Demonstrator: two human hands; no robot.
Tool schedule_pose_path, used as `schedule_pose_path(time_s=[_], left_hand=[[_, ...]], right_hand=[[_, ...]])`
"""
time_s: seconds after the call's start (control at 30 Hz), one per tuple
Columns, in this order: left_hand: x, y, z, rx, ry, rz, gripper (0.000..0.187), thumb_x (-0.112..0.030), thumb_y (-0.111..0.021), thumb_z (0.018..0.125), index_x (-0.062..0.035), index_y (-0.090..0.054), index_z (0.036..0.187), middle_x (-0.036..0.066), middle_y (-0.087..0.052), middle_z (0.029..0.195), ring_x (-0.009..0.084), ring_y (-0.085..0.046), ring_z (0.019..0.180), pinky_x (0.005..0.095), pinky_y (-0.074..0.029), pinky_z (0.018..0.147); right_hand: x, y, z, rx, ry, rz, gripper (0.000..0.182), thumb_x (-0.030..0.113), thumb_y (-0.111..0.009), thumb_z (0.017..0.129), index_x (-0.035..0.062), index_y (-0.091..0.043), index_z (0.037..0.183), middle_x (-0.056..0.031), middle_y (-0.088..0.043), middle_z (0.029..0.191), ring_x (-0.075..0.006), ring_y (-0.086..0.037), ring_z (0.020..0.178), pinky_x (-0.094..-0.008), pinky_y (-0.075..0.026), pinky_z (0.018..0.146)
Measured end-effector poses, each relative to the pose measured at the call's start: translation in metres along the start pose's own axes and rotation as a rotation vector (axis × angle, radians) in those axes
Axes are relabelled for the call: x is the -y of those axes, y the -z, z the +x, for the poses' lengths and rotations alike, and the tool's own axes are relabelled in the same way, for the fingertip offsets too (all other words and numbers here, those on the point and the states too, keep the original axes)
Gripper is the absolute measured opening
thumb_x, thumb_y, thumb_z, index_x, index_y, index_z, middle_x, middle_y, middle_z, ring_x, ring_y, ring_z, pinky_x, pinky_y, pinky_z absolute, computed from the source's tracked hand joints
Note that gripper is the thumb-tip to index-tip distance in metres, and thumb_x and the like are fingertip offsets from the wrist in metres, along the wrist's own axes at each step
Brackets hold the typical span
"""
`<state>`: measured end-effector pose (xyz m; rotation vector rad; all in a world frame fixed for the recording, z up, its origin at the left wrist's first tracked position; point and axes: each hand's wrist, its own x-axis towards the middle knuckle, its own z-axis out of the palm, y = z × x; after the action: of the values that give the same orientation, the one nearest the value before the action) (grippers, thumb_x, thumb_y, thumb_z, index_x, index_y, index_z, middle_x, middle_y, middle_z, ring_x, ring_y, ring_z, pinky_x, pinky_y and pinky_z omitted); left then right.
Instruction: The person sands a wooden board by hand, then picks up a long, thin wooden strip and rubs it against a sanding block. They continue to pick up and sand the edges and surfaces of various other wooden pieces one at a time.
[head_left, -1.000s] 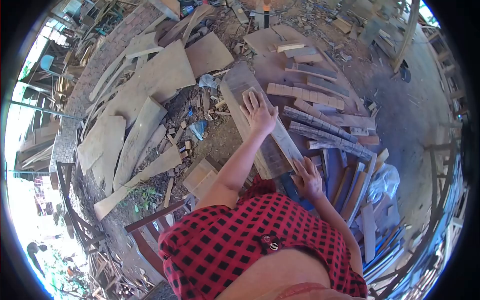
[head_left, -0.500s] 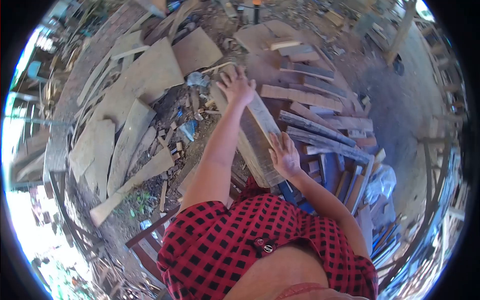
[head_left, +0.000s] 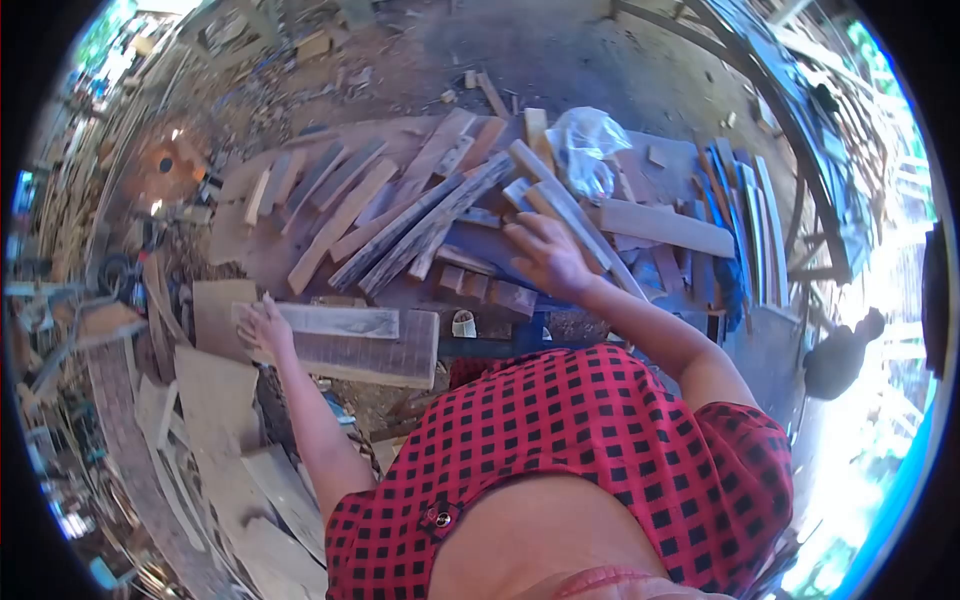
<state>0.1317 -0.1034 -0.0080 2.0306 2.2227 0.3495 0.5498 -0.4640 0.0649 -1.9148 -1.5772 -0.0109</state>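
My left hand (head_left: 266,330) rests with fingers spread at the left end of a thick wooden board (head_left: 400,358). A narrower, paler wood strip (head_left: 345,321) lies lengthwise on top of that board, its left end under the same hand. Beyond the board, my right hand (head_left: 550,258) is over the pile of wood pieces, its fingers stretched out. Near its fingertips are a long, pale wood piece (head_left: 585,222) lying at a slant and two weathered, streaked sticks (head_left: 440,222).
Many cut wood pieces cover the low work surface (head_left: 262,240). A clear plastic bag (head_left: 590,150) sits among them, with a wide plank (head_left: 668,228) to its right. Large flat boards (head_left: 215,400) lie at the left. A dark metal frame (head_left: 815,190) stands at the right.
My view has turned to the right. My right hand has left the strip and reached over to the wood pile. My left hand stays at the far end of the board and strip.
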Motion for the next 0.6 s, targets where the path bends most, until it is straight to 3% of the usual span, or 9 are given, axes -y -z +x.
schedule_pose_path(time_s=[0.07,0.1,0.17,0.23,0.3,0.37,0.43,0.47,0.6], left_hand=[[-0.018,0.003,-0.020,-0.059,-0.013,-0.042,0.083,-0.071,-0.037,0.089,-0.0182,-0.026,0.151,0.014,-0.017,0.159,0.0381,-0.010,0.146,0.0604,-0.014,0.113],[-0.036,0.011,-0.042,-0.009,0.009,-0.064,0.083,-0.071,-0.041,0.087,-0.0201,-0.026,0.152,0.013,-0.015,0.160,0.0392,-0.007,0.146,0.0651,-0.013,0.110],[-0.057,0.012,-0.070,0.051,0.002,-0.088,0.084,-0.070,-0.046,0.086,-0.0219,-0.026,0.152,0.012,-0.012,0.160,0.0403,-0.004,0.146,0.0698,-0.012,0.108],[-0.067,0.003,-0.086,-0.002,0.028,0.083,0.083,-0.064,-0.054,0.084,-0.0253,-0.026,0.152,0.011,-0.011,0.161,0.0397,-0.002,0.146,0.0738,-0.011,0.105],[-0.068,0.002,-0.085,0.001,0.016,0.077,0.083,-0.061,-0.057,0.083,-0.0259,-0.026,0.152,0.011,-0.012,0.161,0.0394,-0.002,0.147,0.0738,-0.011,0.105],[-0.069,0.002,-0.087,-0.001,0.028,0.075,0.083,-0.057,-0.059,0.083,-0.0265,-0.026,0.152,0.010,-0.012,0.161,0.0391,-0.001,0.147,0.0738,-0.011,0.105],[-0.067,0.000,-0.083,0.004,0.039,0.068,0.081,-0.054,-0.060,0.083,-0.0271,-0.026,0.152,0.009,-0.011,0.161,0.0390,-0.002,0.147,0.0731,-0.012,0.105],[-0.064,-0.004,-0.080,-0.009,0.032,0.078,0.081,-0.054,-0.060,0.083,-0.0277,-0.027,0.152,0.009,-0.010,0.161,0.0387,-0.002,0.147,0.0727,-0.012,0.105],[-0.065,-0.003,-0.081,-0.008,0.030,0.097,0.081,-0.054,-0.060,0.083,-0.0279,-0.026,0.152,0.008,-0.010,0.161,0.0383,-0.002,0.147,0.0724,-0.013,0.105]], right_hand=[[-0.025,0.033,-0.033,0.045,-0.203,-0.132,0.062,0.021,-0.074,0.076,0.0088,-0.052,0.132,-0.0218,-0.047,0.135,-0.0424,-0.047,0.122,-0.0486,-0.039,0.102],[-0.037,0.043,-0.048,0.051,-0.266,-0.169,0.065,0.023,-0.073,0.077,0.0097,-0.049,0.136,-0.0215,-0.045,0.136,-0.0422,-0.046,0.123,-0.0491,-0.038,0.103],[-0.048,0.051,-0.074,0.053,-0.318,-0.206,0.065,0.026,-0.072,0.077,0.0116,-0.048,0.136,-0.0207,-0.045,0.136,-0.0408,-0.044,0.125,-0.0503,-0.037,0.104],[-0.055,0.052,-0.100,0.056,-0.378,-0.241,0.066,0.030,-0.071,0.077,0.0134,-0.048,0.136,-0.0200,-0.044,0.136,-0.0395,-0.043,0.126,-0.0514,-0.035,0.104],[-0.055,0.043,-0.113,0.204,-0.473,-0.253,0.068,0.031,-0.068,0.080,0.0144,-0.043,0.141,-0.0178,-0.042,0.139,-0.0390,-0.040,0.130,-0.0521,-0.033,0.106],[-0.058,0.042,-0.119,0.144,-0.474,-0.280,0.061,0.030,-0.065,0.082,0.0136,-0.047,0.138,-0.0163,-0.046,0.137,-0.0391,-0.043,0.128,-0.0502,-0.035,0.106],[-0.073,0.044,-0.113,0.101,-0.428,-0.010,0.054,0.025,-0.066,0.082,0.0120,-0.053,0.132,-0.0168,-0.053,0.129,-0.0389,-0.049,0.122,-0.0492,-0.038,0.103],[-0.082,0.054,-0.112,-0.032,-0.342,0.040,0.050,0.019,-0.068,0.078,0.0105,-0.058,0.126,-0.0170,-0.057,0.121,-0.0385,-0.054,0.115,-0.0489,-0.041,0.100],[-0.128,0.106,-0.118,-0.118,-0.483,-0.333,0.065,0.007,-0.064,0.070,0.0148,-0.051,0.134,-0.0166,-0.050,0.132,-0.0360,-0.046,0.125,-0.0486,-0.038,0.102]])
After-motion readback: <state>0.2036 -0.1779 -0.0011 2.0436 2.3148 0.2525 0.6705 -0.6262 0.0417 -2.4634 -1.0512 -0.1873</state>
